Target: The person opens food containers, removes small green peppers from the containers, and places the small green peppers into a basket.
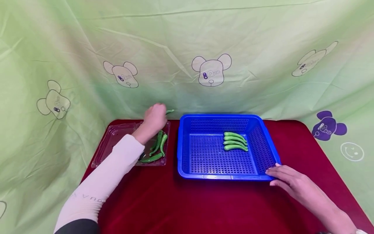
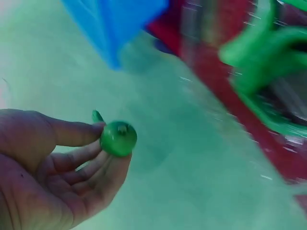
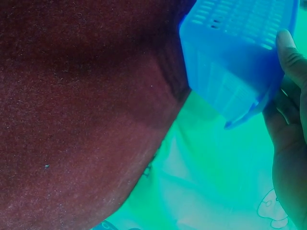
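Note:
My left hand [image 1: 155, 118] is raised above the far end of a clear plastic tray [image 1: 100, 152]. Between thumb and fingers it pinches a long green chili pepper [image 2: 118, 139], whose round stem end faces the left wrist camera. Several more green chili peppers [image 1: 157, 143] lie loose in the tray's right part, some hidden by the left arm. To the right stands a blue plastic basket [image 1: 228, 177]; several chili peppers [image 1: 235, 142] lie in it side by side in a stack-like row. At the basket's near right corner, my right hand [image 1: 287, 180] grips the rim, thumb and fingers on opposite sides.
A dark red cloth [image 1: 222, 208] covers the table. Light green curtains [image 1: 163, 39] with printed bear heads hang close behind the table and along its sides. A narrow strip of cloth separates the tray and the basket.

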A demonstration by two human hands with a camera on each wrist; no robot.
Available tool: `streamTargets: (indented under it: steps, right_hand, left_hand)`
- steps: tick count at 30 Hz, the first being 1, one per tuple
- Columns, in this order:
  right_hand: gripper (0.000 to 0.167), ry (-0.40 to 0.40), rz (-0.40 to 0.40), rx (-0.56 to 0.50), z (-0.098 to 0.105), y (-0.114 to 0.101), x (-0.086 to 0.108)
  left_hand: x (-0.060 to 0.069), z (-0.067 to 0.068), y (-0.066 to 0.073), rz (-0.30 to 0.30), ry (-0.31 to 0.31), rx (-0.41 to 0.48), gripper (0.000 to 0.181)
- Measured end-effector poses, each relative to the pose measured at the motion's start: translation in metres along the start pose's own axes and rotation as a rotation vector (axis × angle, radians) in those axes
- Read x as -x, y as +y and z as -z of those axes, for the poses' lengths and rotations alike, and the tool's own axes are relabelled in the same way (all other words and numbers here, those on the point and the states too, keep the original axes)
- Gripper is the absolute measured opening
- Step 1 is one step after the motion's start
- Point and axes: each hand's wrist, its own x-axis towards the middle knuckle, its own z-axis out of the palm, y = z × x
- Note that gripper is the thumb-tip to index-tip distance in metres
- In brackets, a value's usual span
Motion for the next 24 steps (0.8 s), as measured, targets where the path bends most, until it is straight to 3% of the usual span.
streamTargets:
  steps: [8,12,17,19,24]
  right_hand:
    - [0.054,-0.011,-0.013,0.006,0.001,-0.001,0.000]
    - [0.054,-0.011,-0.013,0.008,0.001,-0.002,0.002]
    - [0.054,-0.012,-0.003,0.016,0.002,-0.002,0.004]
    - [0.054,-0.008,-0.006,0.017,0.003,-0.002,0.004]
    - [0.054,-0.001,-0.010,0.022,0.004,-0.002,0.005]
  left_hand:
    - [-0.012,0.005,0.083,-0.210,-0.004,-0.013,0.010]
    - [-0.015,0.001,0.126,-0.292,-0.066,-0.024,0.012]
    - [-0.013,-0.005,0.178,-0.392,-0.190,-0.055,0.017]
    - [-0.012,-0.011,0.198,-0.426,-0.233,-0.078,0.022]
    - [-0.006,-0.038,0.233,-0.543,-0.253,-0.149,0.023]
